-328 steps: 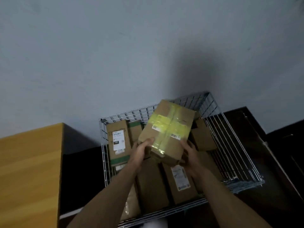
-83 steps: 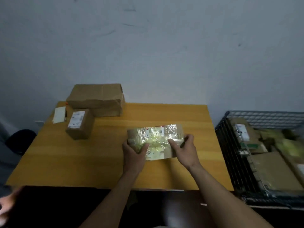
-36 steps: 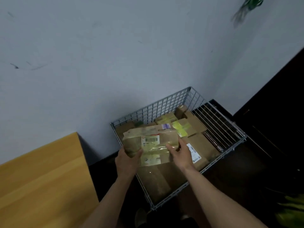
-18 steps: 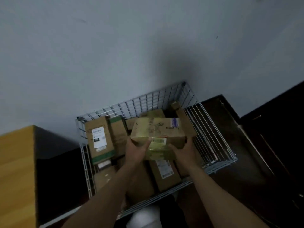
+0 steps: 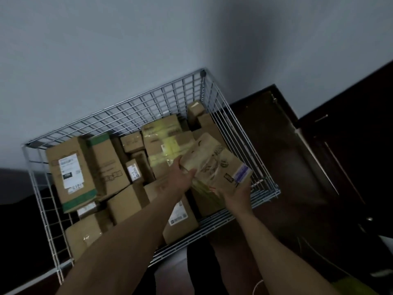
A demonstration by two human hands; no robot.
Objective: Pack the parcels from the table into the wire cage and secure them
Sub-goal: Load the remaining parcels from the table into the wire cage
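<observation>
A cardboard parcel wrapped in clear and yellowish tape (image 5: 214, 165) is tilted inside the right half of the wire cage (image 5: 136, 111). My left hand (image 5: 180, 177) grips its near left end and my right hand (image 5: 236, 191) holds its near right corner from below. Several brown parcels fill the cage: a tall one with a white label and green tape (image 5: 70, 173) at the left, a yellow-taped one (image 5: 163, 135) at the back, and a labelled one (image 5: 180, 220) at the front.
The cage stands against a pale wall (image 5: 127, 50). Dark floor (image 5: 287, 167) and dark furniture (image 5: 350, 124) lie to its right. The cage's near rim (image 5: 204, 228) runs just below my forearms.
The parcel has gone lower and to the right inside the cage, and it has turned so that it lies tilted. Both hands have stayed on it.
</observation>
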